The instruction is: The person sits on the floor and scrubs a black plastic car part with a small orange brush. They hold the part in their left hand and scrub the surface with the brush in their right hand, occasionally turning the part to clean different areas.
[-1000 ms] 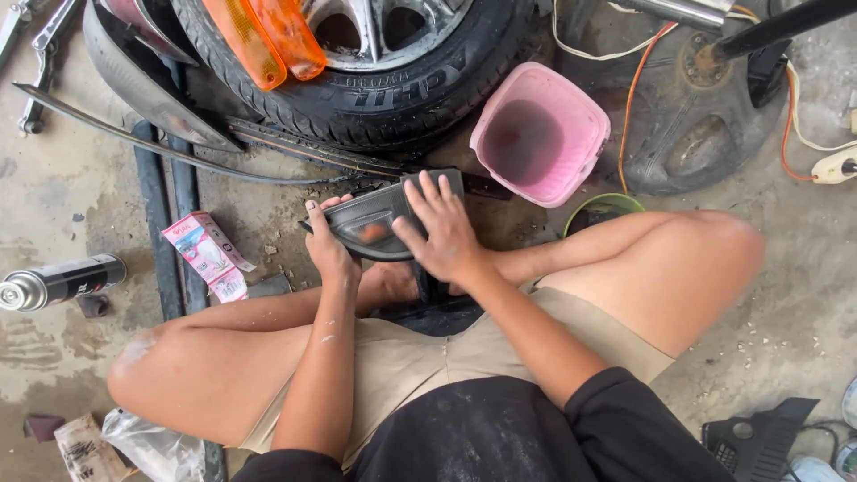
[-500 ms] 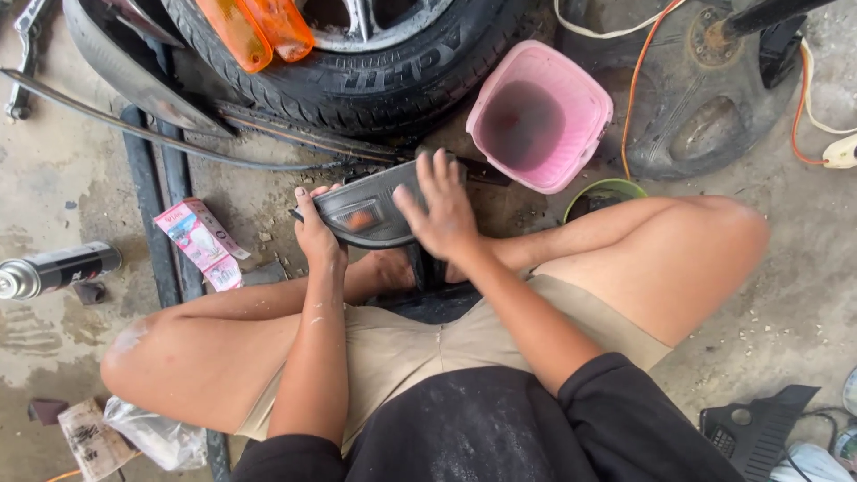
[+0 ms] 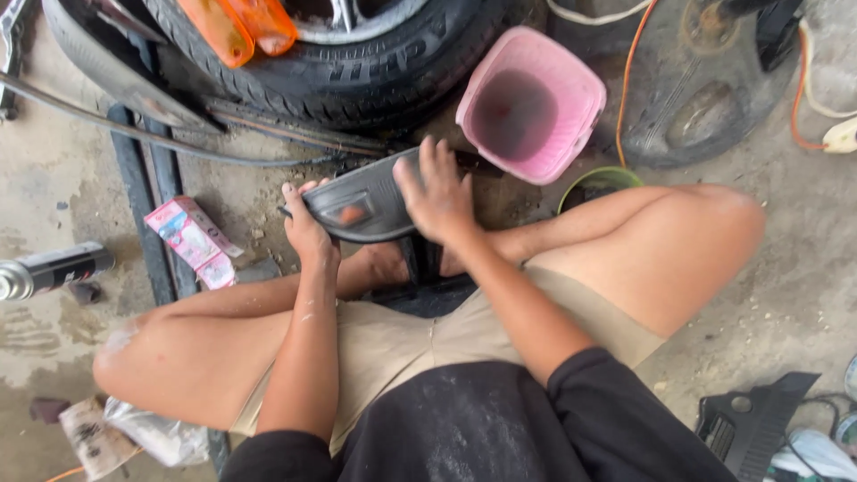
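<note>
I sit cross-legged on a concrete floor. My left hand (image 3: pixel 306 228) grips the left end of a dark curved plastic panel (image 3: pixel 366 201) with a small orange reflector on it. The panel is held above my feet, tilted. My right hand (image 3: pixel 437 192) lies flat on the panel's right part, fingers spread and pressed against its surface. It is hidden whether anything sits under that palm.
A car tyre (image 3: pixel 357 62) lies just beyond the panel, orange lenses (image 3: pixel 237 27) on it. A pink bucket (image 3: pixel 531 103) stands at the right, a green bowl rim (image 3: pixel 600 183) below it. A pink packet (image 3: pixel 189 239) and spray can (image 3: pixel 54 268) lie left. A black part (image 3: pixel 750 424) lies lower right.
My right hand has slid rightward and up along the panel. The left hand keeps its grip on the panel's left end. The view has shifted a little.
</note>
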